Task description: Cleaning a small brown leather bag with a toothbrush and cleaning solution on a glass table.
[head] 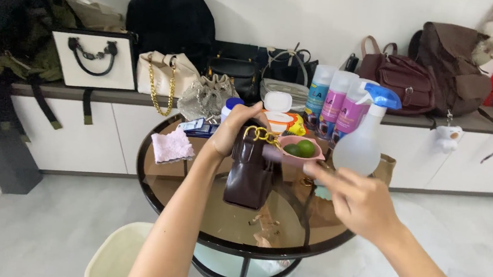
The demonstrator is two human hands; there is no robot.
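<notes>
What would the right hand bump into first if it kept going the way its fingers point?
Probably the dark brown handbag that the left hand holds up; the right hand points left toward it, though depth is unclear.

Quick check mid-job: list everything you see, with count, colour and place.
Small handbag: 1, dark brown, gold chain, held above table
Round glass table: 1, black rim, centre
Pink bowl: 1, holding 2 green limes, on table
Spray bottle: 1, clear, blue head, table right
Spray cans: 3, white and pink, table back
Cloth: 1, pink, table left
Bags on shelf: several, black, white, cream, brown, along wall
Bin: 1, cream, floor
Left hand: grips handbag top
Right hand: open, blurred, beside handbag
</notes>
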